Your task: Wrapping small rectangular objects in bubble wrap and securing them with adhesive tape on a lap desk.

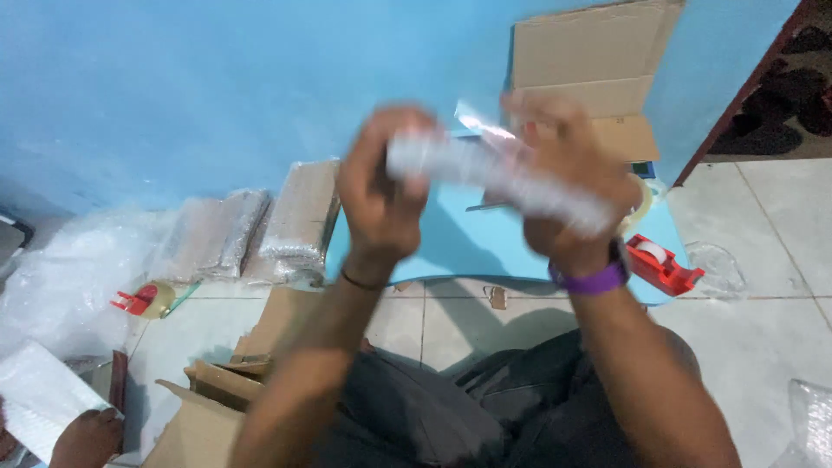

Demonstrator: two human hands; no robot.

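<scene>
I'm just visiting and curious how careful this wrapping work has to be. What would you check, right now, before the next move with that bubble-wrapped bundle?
1. Both hands on the bubble-wrapped bundle: ok. The left hand grips one end and the right hand the other.
2. Bundle held off the floor: ok.
3. Wrap closed all round: cannot tell, the picture is blurred by motion.
4. Tape within reach: ok. A red tape dispenser sits on the floor by the right wrist.
5. Other person's hand out of the way: ok, it is at the lower left, apart.
</scene>
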